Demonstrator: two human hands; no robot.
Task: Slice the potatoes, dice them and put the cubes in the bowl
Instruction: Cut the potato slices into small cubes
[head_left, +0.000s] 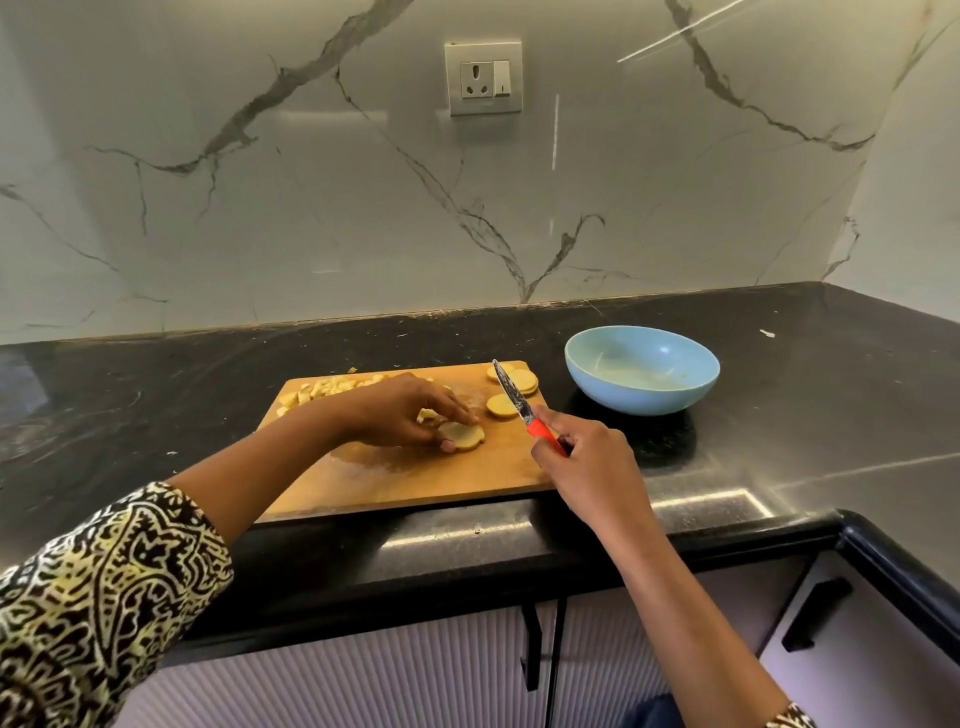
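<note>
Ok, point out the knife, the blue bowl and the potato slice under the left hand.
knife (511, 392), head view, middle of the blade.
blue bowl (641, 397), head view, near outer wall.
potato slice (462, 435), head view, bare top face beside the fingertips.

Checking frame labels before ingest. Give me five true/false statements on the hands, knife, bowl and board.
1. The right hand holds the knife by its red handle. True.
2. The bowl is full of potato cubes. False: no cubes show in it; the cubes are piled at the board's far left.
3. The left hand holds a potato slice on the board. True.
4. The bowl stands on the board. False: it stands on the counter, to the right of the board.
5. More uncut slices lie at the board's far right corner. True.
</note>
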